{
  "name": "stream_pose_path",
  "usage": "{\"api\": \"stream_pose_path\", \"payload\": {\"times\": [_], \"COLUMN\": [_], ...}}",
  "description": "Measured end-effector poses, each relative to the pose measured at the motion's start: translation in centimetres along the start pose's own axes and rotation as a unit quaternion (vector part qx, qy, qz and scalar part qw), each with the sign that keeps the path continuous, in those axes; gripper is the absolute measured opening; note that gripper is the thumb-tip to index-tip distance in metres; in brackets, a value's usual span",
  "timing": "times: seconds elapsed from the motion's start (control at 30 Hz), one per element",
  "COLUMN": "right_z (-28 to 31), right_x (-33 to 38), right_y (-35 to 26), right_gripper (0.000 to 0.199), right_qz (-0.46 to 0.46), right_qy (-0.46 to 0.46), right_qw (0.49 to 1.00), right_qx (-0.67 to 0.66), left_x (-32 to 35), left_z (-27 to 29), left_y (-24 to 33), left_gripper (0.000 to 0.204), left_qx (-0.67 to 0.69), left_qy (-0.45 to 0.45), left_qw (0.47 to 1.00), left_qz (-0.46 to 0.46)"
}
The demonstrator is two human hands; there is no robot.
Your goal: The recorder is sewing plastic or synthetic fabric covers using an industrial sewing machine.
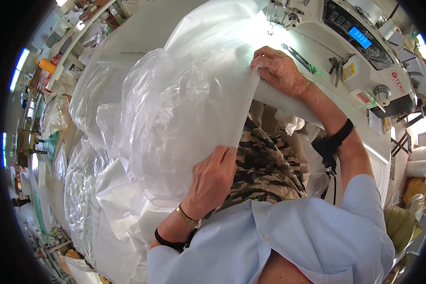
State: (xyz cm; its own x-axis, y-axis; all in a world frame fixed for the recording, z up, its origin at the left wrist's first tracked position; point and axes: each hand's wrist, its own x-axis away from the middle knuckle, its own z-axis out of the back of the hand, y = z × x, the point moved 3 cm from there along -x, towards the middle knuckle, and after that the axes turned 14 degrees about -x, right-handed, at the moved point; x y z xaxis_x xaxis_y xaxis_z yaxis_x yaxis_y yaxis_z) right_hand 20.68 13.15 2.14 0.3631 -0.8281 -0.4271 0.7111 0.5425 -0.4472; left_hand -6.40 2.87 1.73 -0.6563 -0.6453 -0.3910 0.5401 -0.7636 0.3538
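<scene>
A large sheet of translucent white plastic lies bunched across the sewing table in front of me. Its folded edge runs from near the sewing machine's needle area down toward my body. My left hand pinches the lower end of that edge between thumb and fingers. Farther up, my right hand grips the upper end, just below the brightly lit needle. The white sewing machine, with a lit blue display, stands right of my right hand. Between the hands the edge looks fairly straight.
Beside the machine base lie dark thread snips and some green thread. More crumpled clear plastic is heaped on the left. White thread cones stand at the far right. An orange cone sits on a shelf at upper left.
</scene>
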Motion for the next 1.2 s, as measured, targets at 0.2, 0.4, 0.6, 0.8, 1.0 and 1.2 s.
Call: {"api": "stream_pose_path", "payload": {"times": [0.2, 0.4, 0.6, 0.8, 1.0, 1.2], "right_z": [0.0, 0.0, -0.8, -0.3, -0.7, -0.7], "right_x": [-0.2, 0.1, 0.2, 0.8, 1.0, 0.5], "right_y": [-0.2, 1.1, 1.7, 1.7, 2.5, 2.6], "right_gripper": [0.023, 0.029, 0.04, 0.042, 0.046, 0.055], "right_qz": [-0.018, -0.044, -0.136, -0.183, -0.188, -0.193], "right_qy": [0.01, 0.037, 0.008, -0.006, 0.024, 0.017], "right_qw": [0.997, 0.995, 0.979, 0.969, 0.976, 0.978], "right_qx": [0.074, 0.078, 0.154, 0.164, 0.105, 0.076], "left_x": [0.8, 0.4, -2.2, -5.2, -9.5, -14.1], "left_z": [-0.3, -1.9, -3.3, -3.9, -4.5, -5.0], "left_y": [-0.5, -1.4, -0.7, -0.4, -0.9, -1.8], "left_gripper": [0.045, 0.042, 0.026, 0.019, 0.011, 0.006], "left_qx": [0.011, 0.008, 0.003, -0.011, -0.037, -0.099], "left_qy": [0.022, -0.034, -0.062, -0.067, -0.054, -0.029], "left_qw": [0.999, 0.998, 0.998, 0.996, 0.993, 0.991], "left_qz": [0.043, 0.051, -0.007, -0.062, -0.098, -0.091]}}
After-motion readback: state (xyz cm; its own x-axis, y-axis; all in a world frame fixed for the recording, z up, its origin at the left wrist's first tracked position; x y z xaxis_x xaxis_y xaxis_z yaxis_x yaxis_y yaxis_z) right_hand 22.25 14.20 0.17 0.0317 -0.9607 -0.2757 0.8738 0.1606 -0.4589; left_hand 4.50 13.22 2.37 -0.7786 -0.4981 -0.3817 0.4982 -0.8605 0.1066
